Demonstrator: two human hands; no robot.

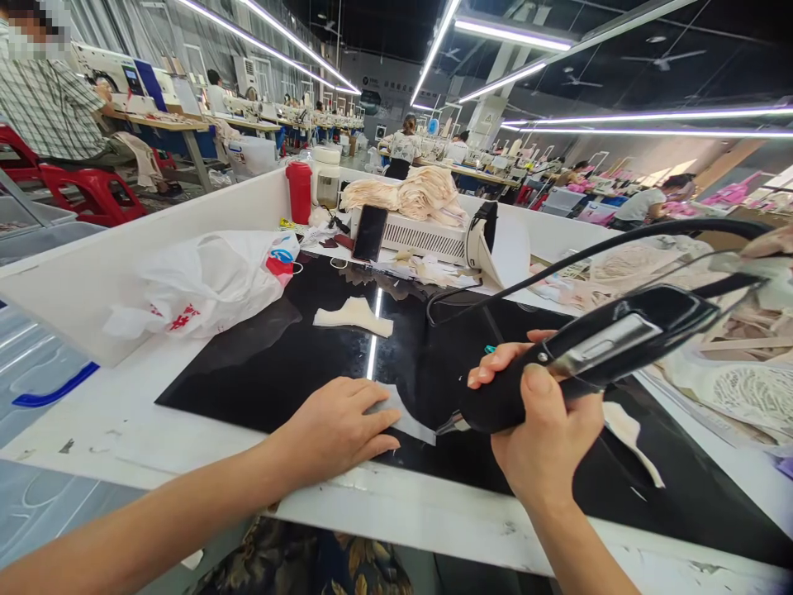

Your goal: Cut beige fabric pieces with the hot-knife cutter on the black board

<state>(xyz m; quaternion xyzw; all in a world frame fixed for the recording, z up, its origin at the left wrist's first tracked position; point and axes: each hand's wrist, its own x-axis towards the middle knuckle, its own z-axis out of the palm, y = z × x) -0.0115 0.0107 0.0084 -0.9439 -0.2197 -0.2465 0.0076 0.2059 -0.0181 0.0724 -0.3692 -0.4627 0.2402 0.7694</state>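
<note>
With the pale flat piece point(409, 419) as clock centre, lying on the glossy black sheet point(260, 388), steady from 9 o'clock: left hand point(340, 430) palm down, fingers spread and released from any grip, fingertips resting on the near end of the piece. Best to press evenly there, without dragging or creasing the thin material, and to leave the fingers well clear of the metal tip point(455, 424). At 3 o'clock, right hand point(545, 421) clenched round the black handheld tool point(595, 347), tip pointing to 9 o'clock, at or just beside the right-hand corner; actual contact too fine to tell. Better to guide the tip low and lightly along the edge, wrist loose, with enough slack in the black cord point(526, 277) at 1 to 2 o'clock to avoid a tug. Worth sparing the similar cream piece point(353, 316) at 11 o'clock and the curved offcut point(625, 430) at 3 o'clock from any sweep of the arm.
</note>
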